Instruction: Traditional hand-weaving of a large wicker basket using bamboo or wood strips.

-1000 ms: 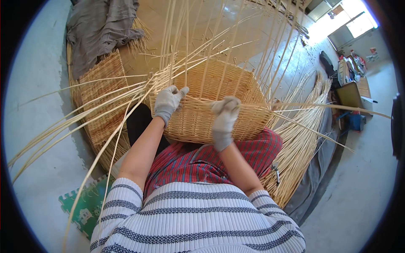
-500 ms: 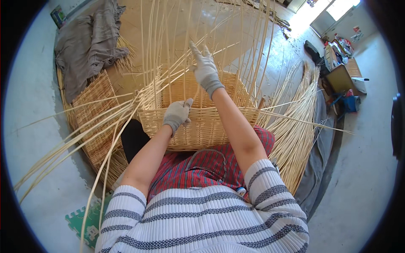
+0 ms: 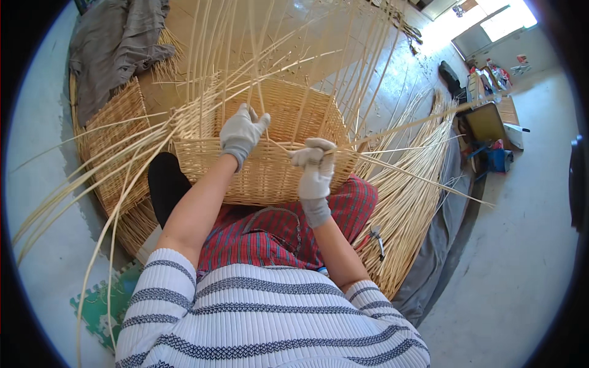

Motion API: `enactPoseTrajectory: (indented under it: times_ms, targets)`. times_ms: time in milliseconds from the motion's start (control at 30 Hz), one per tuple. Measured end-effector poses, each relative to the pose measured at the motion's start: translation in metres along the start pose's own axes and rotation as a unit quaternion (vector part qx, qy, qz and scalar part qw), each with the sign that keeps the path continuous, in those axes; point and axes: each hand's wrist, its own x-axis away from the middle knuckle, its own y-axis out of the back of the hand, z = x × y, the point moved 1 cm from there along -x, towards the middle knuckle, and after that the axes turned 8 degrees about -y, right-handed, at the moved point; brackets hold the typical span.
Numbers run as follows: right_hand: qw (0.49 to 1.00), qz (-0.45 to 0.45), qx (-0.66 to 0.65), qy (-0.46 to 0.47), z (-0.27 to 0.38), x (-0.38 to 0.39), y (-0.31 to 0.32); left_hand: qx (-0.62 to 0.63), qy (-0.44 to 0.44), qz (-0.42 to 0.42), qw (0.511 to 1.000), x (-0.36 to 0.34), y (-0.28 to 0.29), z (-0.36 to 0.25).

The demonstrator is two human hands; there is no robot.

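The half-woven wicker basket rests on the person's lap, near the middle. The left hand, in a glove, presses on its near rim with fingers closed around an upright cane. The right hand grips one long cane that runs to the far right.

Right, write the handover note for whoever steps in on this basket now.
Left hand: gloved, on the near rim of the wicker basket, fingers among the upright canes.
Right hand: gloved, closed on a long cane that runs off to the right over the rim.
The basket sits against the lap; the loose cane bundle and a small hand tool lie on the floor to the right.
Done: the walls are woven to the rim.
Left: the uprights stand loose and unwoven above the rim.
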Motion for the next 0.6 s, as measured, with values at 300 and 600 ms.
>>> enactPoseTrajectory:
  times_ms: [300,600]
  targets:
    - [0.982,-0.125,0.017,-0.144,0.026,-0.030,0.092,0.213,-0.104,0.218,0.947,0.010,-0.053,-0.036]
    - [0.877,0.083,0.473,-0.014,0.069,-0.140,-0.026,0.297,0.103,0.194,0.929,0.010,-0.070,-0.052]
